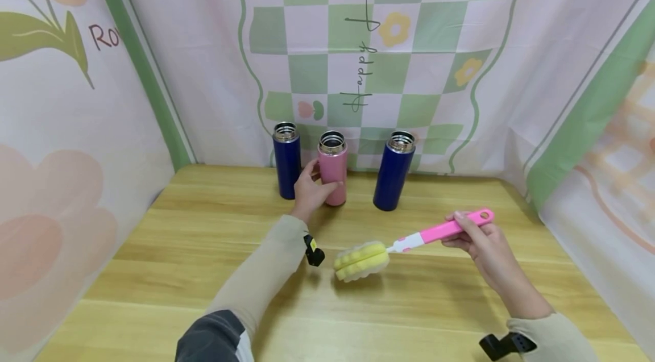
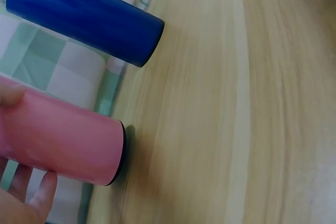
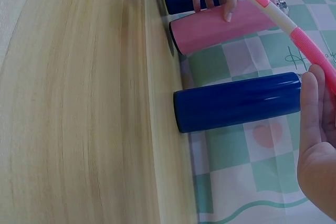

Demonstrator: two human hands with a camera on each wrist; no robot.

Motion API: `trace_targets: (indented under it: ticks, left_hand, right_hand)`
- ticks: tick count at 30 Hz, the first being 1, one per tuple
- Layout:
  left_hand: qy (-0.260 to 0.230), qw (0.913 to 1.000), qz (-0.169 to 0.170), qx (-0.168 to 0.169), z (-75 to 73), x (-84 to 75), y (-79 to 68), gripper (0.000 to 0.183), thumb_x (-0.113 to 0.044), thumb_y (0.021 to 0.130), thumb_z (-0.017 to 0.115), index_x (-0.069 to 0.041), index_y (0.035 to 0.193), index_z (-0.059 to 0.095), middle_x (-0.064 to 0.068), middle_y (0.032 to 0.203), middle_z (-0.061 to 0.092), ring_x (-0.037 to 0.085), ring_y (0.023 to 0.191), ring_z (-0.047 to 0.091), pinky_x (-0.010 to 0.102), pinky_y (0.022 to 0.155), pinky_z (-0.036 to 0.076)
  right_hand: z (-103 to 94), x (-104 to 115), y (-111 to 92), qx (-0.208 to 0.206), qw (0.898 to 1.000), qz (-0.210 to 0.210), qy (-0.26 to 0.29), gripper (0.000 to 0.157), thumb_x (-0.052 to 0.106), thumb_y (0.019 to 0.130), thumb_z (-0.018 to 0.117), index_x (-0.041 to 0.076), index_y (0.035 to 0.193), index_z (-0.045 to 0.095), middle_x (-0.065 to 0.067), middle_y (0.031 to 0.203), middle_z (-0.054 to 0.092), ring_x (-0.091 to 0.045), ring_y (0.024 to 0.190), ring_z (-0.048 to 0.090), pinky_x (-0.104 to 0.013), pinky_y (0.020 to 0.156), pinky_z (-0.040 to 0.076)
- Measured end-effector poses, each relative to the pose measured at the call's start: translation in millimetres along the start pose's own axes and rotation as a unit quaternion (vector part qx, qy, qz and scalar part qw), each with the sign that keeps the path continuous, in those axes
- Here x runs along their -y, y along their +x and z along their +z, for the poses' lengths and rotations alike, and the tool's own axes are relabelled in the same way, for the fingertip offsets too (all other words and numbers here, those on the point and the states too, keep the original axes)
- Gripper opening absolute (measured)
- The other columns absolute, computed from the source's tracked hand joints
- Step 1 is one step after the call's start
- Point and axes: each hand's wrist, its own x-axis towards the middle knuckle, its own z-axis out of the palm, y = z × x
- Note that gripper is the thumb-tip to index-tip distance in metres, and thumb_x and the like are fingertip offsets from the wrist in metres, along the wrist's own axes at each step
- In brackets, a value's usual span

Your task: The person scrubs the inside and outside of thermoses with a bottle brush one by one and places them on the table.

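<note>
My left hand (image 1: 310, 191) grips a pink bottle (image 1: 334, 171) with an open metal neck, thumb on one side and fingers on the other. The same pink bottle (image 2: 63, 132) shows in the left wrist view, its dark base close to the table. In my right hand (image 1: 481, 242) is a bottle brush (image 1: 442, 230) with a pink and white handle. Its yellow sponge head (image 1: 362, 261) hangs over the table, left of the right hand. In the right wrist view the brush handle (image 3: 304, 40) runs up from the fingers (image 3: 311, 106).
One dark blue bottle (image 1: 287, 163) stands left of the pink one, another blue bottle (image 1: 393, 174) to its right, both without lids. They are near the back edge of the wooden table (image 1: 204, 248). A patterned curtain (image 1: 435, 26) hangs behind.
</note>
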Motion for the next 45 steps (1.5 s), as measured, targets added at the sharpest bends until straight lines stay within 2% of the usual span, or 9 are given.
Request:
trace_targets:
  ticks: [5,10,15,22,31,45]
  left_hand:
    - [0.007,0.9999,0.016,0.001,2.9,3.2,3.6,0.074,-0.006,0.072,0.09,-0.009,0.139,0.058,0.014,0.129,0.064,0.031,0.118,0.061,0.042,0.1,0.048]
    - [0.055,0.9967,0.056,0.02,0.5,5.4,7.7,0.077,-0.01,0.076,0.089,-0.006,0.143,0.053,0.016,0.133,0.061,0.029,0.12,0.06,0.041,0.1,0.048]
    - [0.101,0.9911,0.08,0.032,-1.7,8.0,11.5,0.078,-0.017,0.079,0.088,-0.005,0.145,0.049,0.016,0.136,0.058,0.027,0.122,0.059,0.038,0.1,0.049]
    - [0.151,0.9848,0.079,0.035,-3.9,12.2,13.2,0.08,-0.025,0.08,0.087,-0.007,0.147,0.046,0.015,0.138,0.056,0.024,0.123,0.059,0.033,0.099,0.049]
    - [0.136,0.9858,0.097,0.018,4.6,15.0,15.8,0.078,-0.02,0.079,0.088,-0.006,0.144,0.049,0.016,0.134,0.058,0.027,0.12,0.06,0.036,0.097,0.051]
    - [0.16,0.9842,0.075,0.011,7.5,14.0,10.8,0.073,-0.019,0.083,0.085,-0.006,0.144,0.048,0.015,0.136,0.057,0.026,0.12,0.059,0.033,0.097,0.05]
  right_hand:
    - [-0.1,-1,0,-0.002,1.0,-0.001,-0.002,0.029,0.006,0.107,0.044,0.004,0.104,0.072,-0.009,0.097,0.072,-0.018,0.083,0.072,-0.03,0.077,0.057]
    - [-2.1,-1,0,-0.009,1.0,0.001,-0.004,0.028,0.007,0.107,0.044,0.005,0.104,0.072,-0.009,0.097,0.073,-0.017,0.083,0.072,-0.03,0.077,0.057]
    - [-5.4,0,-1,-0.012,1.0,0.002,-0.001,0.029,0.007,0.107,0.044,0.005,0.104,0.072,-0.009,0.097,0.073,-0.017,0.084,0.072,-0.029,0.077,0.057]
    - [-9.5,0,-1,-0.012,1.0,-0.004,0.0,0.028,0.006,0.107,0.044,0.003,0.104,0.072,-0.01,0.097,0.073,-0.018,0.084,0.072,-0.03,0.077,0.057]
    - [-12.5,-1,-2,-0.018,1.0,-0.006,0.007,0.028,0.006,0.107,0.044,0.002,0.105,0.072,-0.011,0.096,0.072,-0.018,0.084,0.072,-0.029,0.077,0.057]
    - [-12.8,2,0,-0.022,1.0,-0.012,0.014,0.028,0.005,0.107,0.045,0.002,0.103,0.072,-0.01,0.096,0.072,-0.018,0.084,0.072,-0.029,0.076,0.057]
